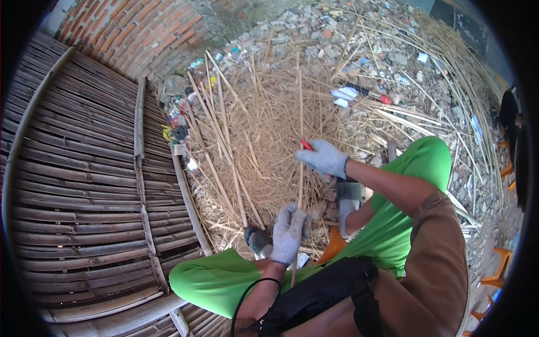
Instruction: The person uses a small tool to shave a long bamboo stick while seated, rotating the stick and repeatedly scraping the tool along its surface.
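Note:
A long, thin bamboo strip (301,104) runs away from my lap, roughly straight ahead over the pile of shavings. My left hand (289,231), in a pale knitted glove, is closed around its near part. Farther up the strip, my gloved right hand (324,158) is closed on a small red tool (306,145), held against or right beside the strip. Only the tool's red end shows; my fingers hide the rest, so its kind cannot be made out. The strip's near end passes below my left hand toward my lap.
Pale shavings (264,129) heap up in front of my feet, with several loose bamboo strips (222,132) on their left. A slatted bamboo platform (84,196) stands at the left, a brick wall (129,28) behind. Rubble (393,59) and more strips lie right; orange stools (497,269) stand far right.

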Demonstrator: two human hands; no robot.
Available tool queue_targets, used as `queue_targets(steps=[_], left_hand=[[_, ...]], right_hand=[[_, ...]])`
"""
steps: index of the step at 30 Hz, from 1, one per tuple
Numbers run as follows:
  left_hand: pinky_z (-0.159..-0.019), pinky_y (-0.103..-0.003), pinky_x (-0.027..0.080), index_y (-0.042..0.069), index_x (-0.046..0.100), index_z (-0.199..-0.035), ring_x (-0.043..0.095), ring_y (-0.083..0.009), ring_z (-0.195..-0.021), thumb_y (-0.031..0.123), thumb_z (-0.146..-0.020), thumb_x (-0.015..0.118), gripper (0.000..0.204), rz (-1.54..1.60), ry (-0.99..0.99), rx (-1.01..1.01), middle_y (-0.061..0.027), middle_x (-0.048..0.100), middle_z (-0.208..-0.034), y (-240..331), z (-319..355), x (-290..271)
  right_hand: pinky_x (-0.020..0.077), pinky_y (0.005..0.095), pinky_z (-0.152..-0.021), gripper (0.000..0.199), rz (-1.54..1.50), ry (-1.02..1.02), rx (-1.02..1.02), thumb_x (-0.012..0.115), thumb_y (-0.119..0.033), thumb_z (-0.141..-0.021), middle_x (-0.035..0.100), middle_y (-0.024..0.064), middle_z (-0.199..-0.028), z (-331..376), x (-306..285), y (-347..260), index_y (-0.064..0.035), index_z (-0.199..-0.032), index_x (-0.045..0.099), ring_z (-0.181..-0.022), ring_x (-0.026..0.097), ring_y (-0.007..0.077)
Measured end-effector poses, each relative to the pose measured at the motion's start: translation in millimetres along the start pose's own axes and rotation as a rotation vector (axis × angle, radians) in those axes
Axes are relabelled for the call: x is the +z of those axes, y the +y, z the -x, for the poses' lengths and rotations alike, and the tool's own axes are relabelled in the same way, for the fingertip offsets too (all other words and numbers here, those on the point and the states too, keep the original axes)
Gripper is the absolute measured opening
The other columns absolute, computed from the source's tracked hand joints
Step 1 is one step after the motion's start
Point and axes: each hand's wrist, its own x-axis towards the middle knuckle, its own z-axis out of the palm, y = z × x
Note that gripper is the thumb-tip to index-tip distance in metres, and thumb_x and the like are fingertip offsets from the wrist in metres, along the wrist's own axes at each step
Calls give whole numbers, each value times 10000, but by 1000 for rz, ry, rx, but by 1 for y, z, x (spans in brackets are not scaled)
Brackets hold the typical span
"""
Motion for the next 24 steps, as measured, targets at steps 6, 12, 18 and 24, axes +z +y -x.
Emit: queue_targets(steps=[6, 12, 18, 24], left_hand=[[-513, -238, 452, 52, 645, -1242, 557, -78, -600, 332, -1125, 624, 305, 135, -19, -102, -4, 671, -877, 17, 3, 2], [-456, -248, 388, 54, 683, -1227, 509, -76, -530, 400, -1130, 591, 372, 197, -16, -70, 7, 651, -785, 25, -4, -9], [-449, -245, 381, 56, 677, -1236, 519, -85, -518, 403, -1128, 598, 372, 281, 8, -92, -7, 681, -790, 25, -6, -16], [-426, -256, 400, 29, 665, -1233, 544, -102, -495, 392, -1142, 573, 385, 280, 7, -86, -41, 702, -793, 22, -9, -18]], right_hand=[[480, 349, -580, 446, -36, 5, -5, 650, -468, -1039, 581, 9, -710, -2, -4, -5, -40, -916, 623, -635, 547, 121], [549, 384, -765, 562, 123, 41, -294, 555, -540, -1090, 677, 101, -858, 1, -8, 3, 0, -1147, 698, -786, 655, 196], [545, 519, -922, 567, 403, -35, -438, 496, -522, -1121, 728, 262, -1045, 9, 3, 5, -1, -1236, 688, -1019, 708, 456], [542, 532, -893, 565, 455, -55, -415, 484, -536, -1120, 719, 262, -1003, 12, 3, -2, -19, -1218, 689, -982, 701, 471]])
